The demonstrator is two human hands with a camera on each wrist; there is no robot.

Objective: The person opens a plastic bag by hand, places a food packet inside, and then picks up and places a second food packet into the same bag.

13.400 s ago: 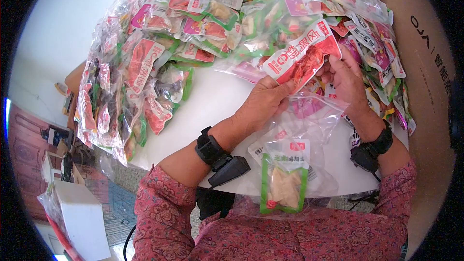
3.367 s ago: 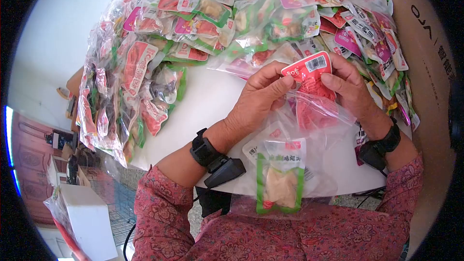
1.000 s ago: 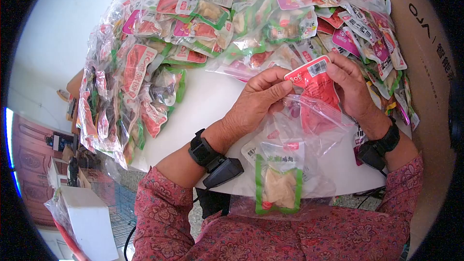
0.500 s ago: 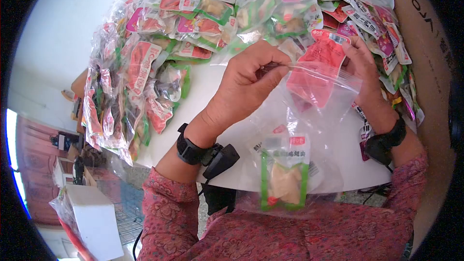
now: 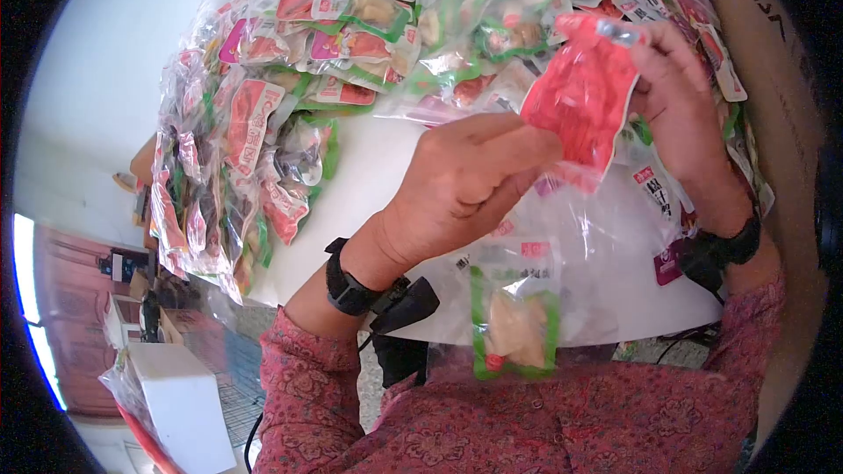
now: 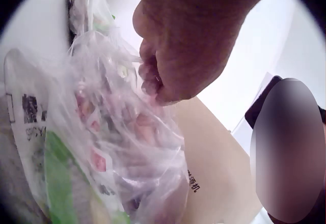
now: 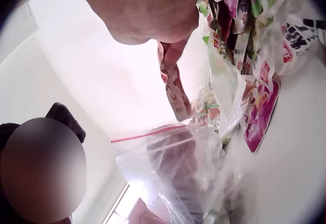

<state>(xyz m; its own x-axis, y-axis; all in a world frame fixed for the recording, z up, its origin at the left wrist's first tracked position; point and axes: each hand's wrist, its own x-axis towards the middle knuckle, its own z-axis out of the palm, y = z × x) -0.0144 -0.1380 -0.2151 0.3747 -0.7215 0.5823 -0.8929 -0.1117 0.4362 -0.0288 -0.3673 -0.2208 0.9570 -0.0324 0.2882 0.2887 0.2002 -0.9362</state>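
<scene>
My right hand [image 5: 680, 105] grips the upper right edge of a red vacuum-sealed snack packet [image 5: 584, 96], raised over the table. In the right wrist view this packet [image 7: 175, 94] hangs edge-on, its lower end right at the red-lined mouth of a clear zip bag [image 7: 147, 135]. My left hand [image 5: 474, 184] has curled fingers at the bag's mouth and overlaps the packet's lower left corner; its fingertips [image 6: 158, 99] meet clear plastic in the left wrist view. Lower in the zip bag [image 5: 597, 298] lies a green-edged packet [image 5: 516, 325] of pale meat, at the table's near edge.
Bagged snack packets heap along the left [image 5: 237, 140] and far side [image 5: 369, 26] of the white table [image 5: 351, 184]. More lie at the right, by a brown cardboard box [image 5: 773, 61]. A white box [image 5: 189, 404] stands off the table at left.
The red packet was turned over, and its lower part showed through the bag. In the last half second the right hand raised it higher, and the left hand shifted toward it.
</scene>
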